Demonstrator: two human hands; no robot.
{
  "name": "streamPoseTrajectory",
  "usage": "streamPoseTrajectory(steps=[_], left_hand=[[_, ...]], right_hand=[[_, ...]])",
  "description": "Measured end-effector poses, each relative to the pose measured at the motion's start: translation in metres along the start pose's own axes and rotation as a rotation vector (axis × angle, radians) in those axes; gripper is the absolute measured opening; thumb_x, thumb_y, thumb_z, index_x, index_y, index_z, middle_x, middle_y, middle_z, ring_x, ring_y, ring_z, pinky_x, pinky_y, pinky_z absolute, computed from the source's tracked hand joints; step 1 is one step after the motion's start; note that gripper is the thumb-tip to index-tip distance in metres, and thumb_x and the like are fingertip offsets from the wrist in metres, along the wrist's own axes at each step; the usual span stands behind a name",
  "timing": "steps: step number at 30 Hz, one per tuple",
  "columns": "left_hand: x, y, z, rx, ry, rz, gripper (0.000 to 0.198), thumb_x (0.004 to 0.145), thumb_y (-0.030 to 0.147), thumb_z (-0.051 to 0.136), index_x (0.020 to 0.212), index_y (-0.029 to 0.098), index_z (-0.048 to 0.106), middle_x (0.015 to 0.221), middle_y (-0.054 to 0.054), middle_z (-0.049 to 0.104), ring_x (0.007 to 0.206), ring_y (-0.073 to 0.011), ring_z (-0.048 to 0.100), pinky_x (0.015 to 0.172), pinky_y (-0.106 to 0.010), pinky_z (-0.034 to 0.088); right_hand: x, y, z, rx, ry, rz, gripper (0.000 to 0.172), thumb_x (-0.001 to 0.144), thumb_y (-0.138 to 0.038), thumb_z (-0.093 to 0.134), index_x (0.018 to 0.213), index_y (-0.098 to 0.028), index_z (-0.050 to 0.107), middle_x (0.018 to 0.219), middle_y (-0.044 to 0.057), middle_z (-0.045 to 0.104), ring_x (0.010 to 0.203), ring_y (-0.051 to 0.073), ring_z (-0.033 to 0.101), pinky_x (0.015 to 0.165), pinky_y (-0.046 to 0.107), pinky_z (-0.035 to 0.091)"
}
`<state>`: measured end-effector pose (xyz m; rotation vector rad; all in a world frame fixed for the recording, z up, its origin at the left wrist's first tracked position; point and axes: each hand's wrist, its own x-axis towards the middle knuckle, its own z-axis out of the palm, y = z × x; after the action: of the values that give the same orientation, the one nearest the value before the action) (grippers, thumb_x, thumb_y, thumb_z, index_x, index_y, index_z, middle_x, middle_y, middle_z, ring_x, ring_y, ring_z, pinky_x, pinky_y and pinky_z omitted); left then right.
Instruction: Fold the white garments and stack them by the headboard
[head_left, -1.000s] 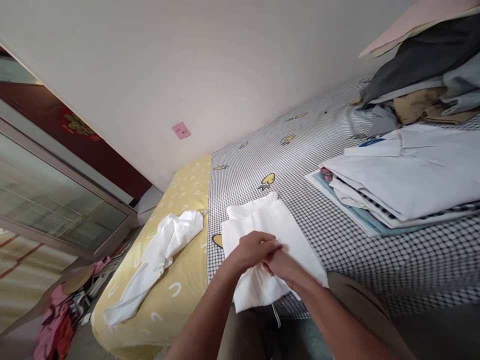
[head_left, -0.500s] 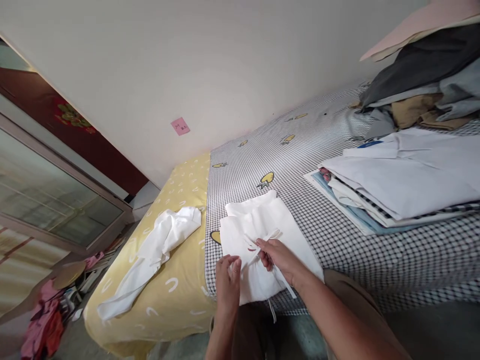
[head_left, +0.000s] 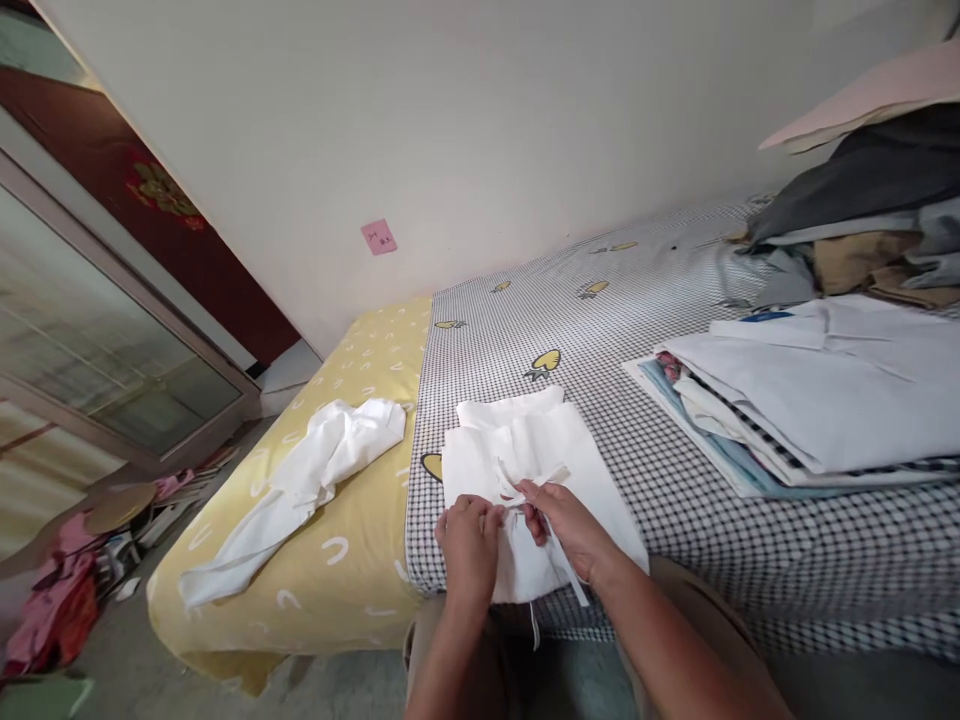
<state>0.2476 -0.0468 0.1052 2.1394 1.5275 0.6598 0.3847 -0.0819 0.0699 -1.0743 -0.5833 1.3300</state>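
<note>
A folded white garment [head_left: 529, 450] lies on the checked bedsheet [head_left: 675, 480] at the near edge of the bed. White ties [head_left: 536, 482] run across its top. My left hand [head_left: 469, 545] rests on the garment's near left part, fingers pinched together on the ties. My right hand [head_left: 566, 525] sits just to its right, fingers closed on the same ties, and one strip hangs down past my wrist over the bed's edge.
A crumpled white cloth [head_left: 300, 485] lies on the yellow sheet [head_left: 345, 560] to the left. A stack of folded clothes [head_left: 817, 390] is on the right, with a darker heap [head_left: 862, 210] behind it. Clutter covers the floor at far left.
My hands came apart from a clasped pose on the garment, drew the ties up, then closed in together on them. The view shifted slightly.
</note>
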Motion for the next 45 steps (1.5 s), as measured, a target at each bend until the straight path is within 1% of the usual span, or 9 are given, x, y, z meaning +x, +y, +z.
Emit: streamPoseTrajectory(steps=[2, 5, 10, 16, 23, 28, 33, 38, 45], left_hand=[[0.002, -0.003, 0.004, -0.085, 0.046, -0.019, 0.016, 0.086, 0.020, 0.054, 0.085, 0.022, 0.070, 0.095, -0.005, 0.067, 0.091, -0.0221, 0.064, 0.095, -0.047, 0.045], [0.005, -0.007, 0.009, -0.249, 0.077, -0.013, 0.026, 0.082, 0.021, 0.057, 0.103, 0.024, 0.072, 0.101, -0.006, 0.064, 0.089, -0.0200, 0.064, 0.090, -0.040, 0.049], [0.006, -0.004, 0.009, -0.369, 0.026, -0.026, 0.026, 0.081, 0.041, 0.064, 0.097, 0.025, 0.078, 0.093, -0.006, 0.061, 0.087, -0.0217, 0.063, 0.085, -0.038, 0.052], [0.006, 0.006, 0.013, -0.350, -0.065, 0.005, 0.021, 0.082, 0.032, 0.064, 0.096, 0.030, 0.080, 0.084, -0.003, 0.065, 0.082, -0.0195, 0.064, 0.082, -0.035, 0.049], [0.019, -0.011, 0.023, -0.446, -0.132, -0.039, 0.018, 0.078, 0.032, 0.063, 0.076, 0.024, 0.079, 0.075, -0.002, 0.070, 0.079, -0.0194, 0.064, 0.078, -0.033, 0.047], [0.025, -0.016, 0.022, -0.527, -0.182, -0.098, 0.021, 0.075, 0.036, 0.065, 0.078, 0.020, 0.078, 0.079, -0.004, 0.075, 0.080, -0.0211, 0.067, 0.074, -0.033, 0.050], [0.022, -0.016, 0.019, -0.550, -0.185, -0.114, 0.024, 0.075, 0.039, 0.065, 0.077, 0.018, 0.076, 0.079, -0.005, 0.076, 0.081, -0.0215, 0.067, 0.076, -0.033, 0.050], [0.018, -0.017, 0.017, -0.544, -0.165, -0.108, 0.022, 0.075, 0.038, 0.062, 0.077, 0.019, 0.074, 0.079, -0.005, 0.074, 0.081, -0.0205, 0.065, 0.078, -0.033, 0.049], [0.017, -0.017, 0.020, -0.562, -0.164, -0.130, 0.027, 0.073, 0.045, 0.064, 0.077, 0.019, 0.072, 0.078, -0.004, 0.072, 0.080, -0.0201, 0.065, 0.077, -0.032, 0.048]], right_hand=[[-0.001, -0.002, -0.001, 0.043, -0.001, 0.006, 0.052, 0.068, -0.068, 0.075, 0.066, -0.019, 0.057, 0.051, -0.005, 0.051, 0.044, 0.007, 0.043, 0.044, 0.022, 0.031], [-0.002, -0.004, -0.003, 0.136, -0.002, 0.026, 0.052, 0.063, -0.064, 0.081, 0.081, -0.018, 0.062, 0.057, -0.007, 0.053, 0.045, 0.007, 0.044, 0.044, 0.021, 0.033], [-0.002, -0.006, -0.005, 0.166, 0.010, 0.039, 0.055, 0.061, -0.063, 0.083, 0.083, -0.019, 0.062, 0.058, -0.006, 0.054, 0.048, 0.008, 0.046, 0.046, 0.021, 0.035], [-0.002, -0.005, -0.006, 0.153, 0.002, 0.009, 0.052, 0.063, -0.064, 0.082, 0.081, -0.020, 0.059, 0.060, -0.005, 0.053, 0.049, 0.008, 0.046, 0.047, 0.022, 0.036], [-0.007, -0.007, -0.003, -0.012, -0.064, -0.063, 0.051, 0.071, -0.070, 0.071, 0.074, -0.020, 0.059, 0.060, -0.004, 0.051, 0.052, 0.010, 0.044, 0.051, 0.025, 0.037], [-0.009, -0.010, -0.005, -0.187, -0.153, -0.099, 0.039, 0.074, -0.057, 0.072, 0.079, -0.019, 0.065, 0.060, -0.002, 0.056, 0.058, 0.012, 0.052, 0.057, 0.026, 0.044], [-0.010, -0.008, -0.007, -0.288, -0.071, -0.212, 0.026, 0.075, -0.044, 0.071, 0.083, -0.020, 0.068, 0.067, 0.000, 0.064, 0.063, 0.015, 0.059, 0.059, 0.027, 0.049], [-0.008, -0.006, -0.003, -0.355, 0.046, -0.227, 0.029, 0.077, -0.050, 0.068, 0.081, -0.021, 0.070, 0.060, 0.000, 0.062, 0.054, 0.014, 0.057, 0.051, 0.026, 0.046], [-0.010, -0.008, -0.006, -0.388, 0.006, -0.236, 0.023, 0.075, -0.045, 0.071, 0.076, -0.023, 0.064, 0.061, -0.002, 0.061, 0.060, 0.016, 0.060, 0.054, 0.026, 0.049]])
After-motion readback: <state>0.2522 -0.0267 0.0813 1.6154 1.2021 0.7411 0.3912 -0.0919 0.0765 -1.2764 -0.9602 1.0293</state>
